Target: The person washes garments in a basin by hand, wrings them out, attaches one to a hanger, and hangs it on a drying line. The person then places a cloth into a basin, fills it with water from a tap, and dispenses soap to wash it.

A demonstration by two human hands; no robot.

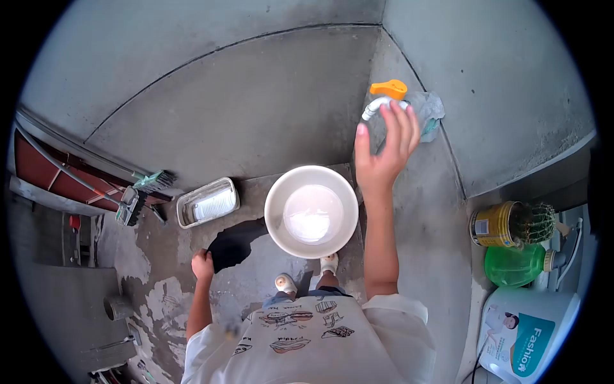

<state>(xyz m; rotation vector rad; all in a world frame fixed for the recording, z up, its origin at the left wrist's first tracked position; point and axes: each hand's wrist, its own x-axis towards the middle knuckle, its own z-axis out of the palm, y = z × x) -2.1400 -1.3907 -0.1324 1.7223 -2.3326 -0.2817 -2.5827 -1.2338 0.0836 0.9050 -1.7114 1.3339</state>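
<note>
My left hand (203,264) is closed on a black cloth (231,246), which spreads out toward the basin. My right hand (389,144) is raised at the wall tap, thumb and fingers apart, with nothing seen in it. Just beyond its fingertips is the white tap spout (377,105), topped by an orange handle (390,88). Whether the fingers touch the spout I cannot tell. A white basin (273,214) sits in front of my feet, with what looks like shallow water in it.
A rectangular tub holding a washboard (214,206) lies left of the basin. Brushes (153,182) lean farther left. On the right are a yellow tin (494,224) beside a cactus (540,224), a green bottle (513,265) and a large detergent jug (556,313). A plastic bag (430,109) hangs by the tap.
</note>
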